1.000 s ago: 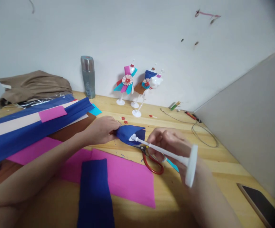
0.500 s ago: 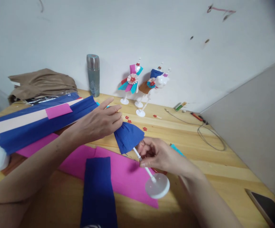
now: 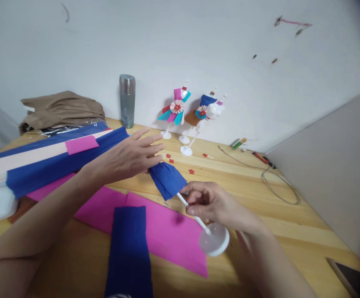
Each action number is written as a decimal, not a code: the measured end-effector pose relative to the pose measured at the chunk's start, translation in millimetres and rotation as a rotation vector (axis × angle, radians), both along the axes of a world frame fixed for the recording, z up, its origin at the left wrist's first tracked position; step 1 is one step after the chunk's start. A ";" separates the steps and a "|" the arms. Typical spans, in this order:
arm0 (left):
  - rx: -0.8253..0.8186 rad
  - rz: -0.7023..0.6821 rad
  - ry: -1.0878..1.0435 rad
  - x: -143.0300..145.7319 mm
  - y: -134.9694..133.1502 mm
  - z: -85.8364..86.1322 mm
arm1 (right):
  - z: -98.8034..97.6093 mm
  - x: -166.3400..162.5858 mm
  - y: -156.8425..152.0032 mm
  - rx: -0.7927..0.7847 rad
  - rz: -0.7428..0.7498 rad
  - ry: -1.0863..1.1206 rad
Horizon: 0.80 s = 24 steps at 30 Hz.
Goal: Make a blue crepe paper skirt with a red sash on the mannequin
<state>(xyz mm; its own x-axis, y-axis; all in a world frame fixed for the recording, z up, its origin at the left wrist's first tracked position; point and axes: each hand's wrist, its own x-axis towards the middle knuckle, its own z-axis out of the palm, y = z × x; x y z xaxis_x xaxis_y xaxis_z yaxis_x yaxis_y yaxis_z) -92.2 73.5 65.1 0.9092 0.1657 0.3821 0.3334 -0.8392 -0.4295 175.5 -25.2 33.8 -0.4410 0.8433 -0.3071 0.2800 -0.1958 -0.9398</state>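
Note:
A miniature dress form on a white stand is tilted over the table, its round white base [image 3: 213,239] towards me. Gathered blue crepe paper [image 3: 169,181] wraps it like a skirt. My left hand [image 3: 133,152] lies over its upper end, fingers bent round it, hiding the bust. The white rod [image 3: 182,199] below the skirt is held by my right hand [image 3: 206,203], its fingertips near the skirt's hem. Beneath lie a pink paper strip [image 3: 173,231] and a dark blue strip [image 3: 129,248].
Dressed miniature forms [image 3: 176,106] stand by the wall, near a thermos [image 3: 127,101]. Small red paper flowers [image 3: 191,171] are scattered behind my hands. Folded coloured paper [image 3: 46,165] and brown cloth [image 3: 63,108] sit left. A cable [image 3: 265,182] and a phone [image 3: 347,275] lie right.
The stand's base has shifted slightly right and up with my right hand. The fingers of my left hand are a little more spread. The whole view has moved slightly.

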 end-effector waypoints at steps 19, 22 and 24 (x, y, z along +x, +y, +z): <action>-0.101 0.053 -0.148 -7.4 -8.6 16.1 | 3.3 -0.1 0.6 -0.047 -0.014 0.093; -0.140 0.059 -0.342 -8.6 -11.5 20.6 | -0.3 0.6 2.2 -0.006 -0.068 0.113; -0.192 0.087 -0.581 -6.3 -12.3 17.9 | -3.6 -2.3 4.2 0.057 -0.112 0.145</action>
